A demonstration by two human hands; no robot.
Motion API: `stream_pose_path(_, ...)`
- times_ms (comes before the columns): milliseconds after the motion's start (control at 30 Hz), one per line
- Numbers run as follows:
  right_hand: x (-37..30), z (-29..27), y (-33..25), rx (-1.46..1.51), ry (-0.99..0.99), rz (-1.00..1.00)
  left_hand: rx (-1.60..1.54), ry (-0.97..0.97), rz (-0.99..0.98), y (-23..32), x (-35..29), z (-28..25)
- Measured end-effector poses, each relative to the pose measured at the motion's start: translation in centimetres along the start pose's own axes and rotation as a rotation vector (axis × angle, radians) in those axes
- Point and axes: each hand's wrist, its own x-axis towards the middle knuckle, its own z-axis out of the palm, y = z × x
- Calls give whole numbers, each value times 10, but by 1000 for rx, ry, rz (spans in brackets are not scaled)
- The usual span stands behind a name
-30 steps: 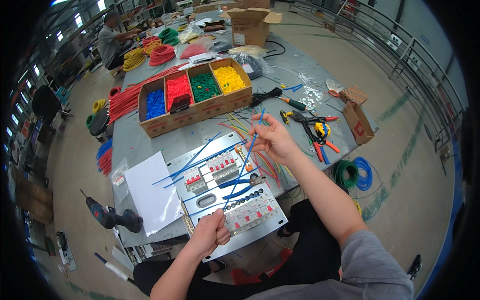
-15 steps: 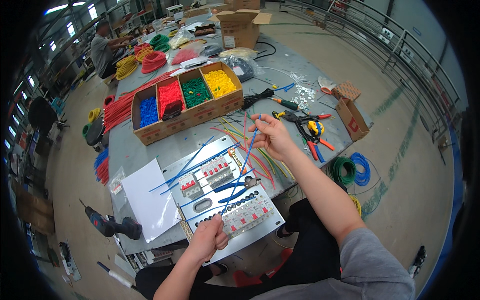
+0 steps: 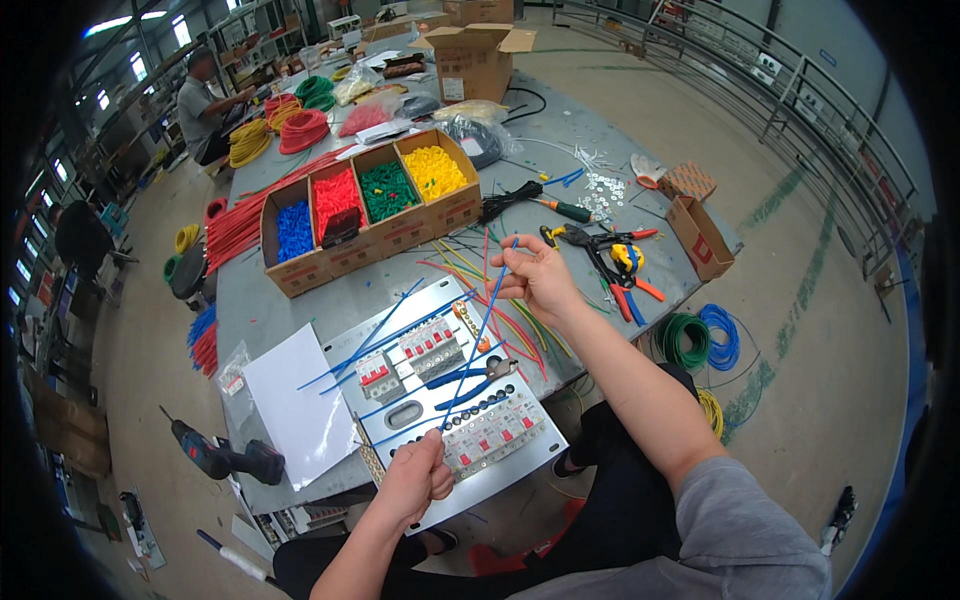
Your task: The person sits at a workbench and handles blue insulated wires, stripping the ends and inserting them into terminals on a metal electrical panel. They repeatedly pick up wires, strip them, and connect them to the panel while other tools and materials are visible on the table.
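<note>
Stretched between my two hands is a thin blue wire (image 3: pixel 473 362), slanting over a metal mounting plate (image 3: pixel 442 298). My left hand (image 3: pixel 418 480) is closed on its lower end at the plate's near edge. Higher up, my right hand (image 3: pixel 540 278) pinches the upper end between thumb and fingers. The plate bears a row of circuit breakers (image 3: pixel 495 435) near me, a small breaker (image 3: pixel 377 378) and a breaker block (image 3: pixel 430 345) farther off. Blue-handled pliers (image 3: pixel 458 397) rest on it, beside several loose blue wires (image 3: pixel 385 330).
A divided cardboard box (image 3: pixel 370 240) holds blue, red, green and yellow caps behind the plate. White paper (image 3: pixel 300 400) and a cordless drill (image 3: pixel 225 452) lie left. Right are crimping pliers (image 3: pixel 600 260), a tape measure (image 3: pixel 627 258) and a small carton (image 3: pixel 700 238). A person (image 3: pixel 203 110) sits far left.
My right hand has shifted slightly down, and the wire's upper end with it. My left hand has hardly moved; both hands still hold the wire.
</note>
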Motion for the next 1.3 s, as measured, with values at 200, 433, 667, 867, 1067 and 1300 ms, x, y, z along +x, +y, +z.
stream_pose_path(200,3,-9,-6,76,6,92,24,-8,15,-1,-1,-3)
stream_pose_path(433,4,-19,-10,32,88,134,103,-35,45,-3,-2,-2)
stream_pose_path(667,6,-7,-1,-106,228,-45,115,70,13,5,3,4)
stream_pose_path(867,7,-14,-4,76,15,63,42,132,11,13,-2,16)
stream_pose_path(1067,-1,-9,6,-44,-115,67,-37,156,-13,8,5,8)
stream_pose_path(1300,-2,-6,4,7,-161,86,-88,86,-22,7,10,6)
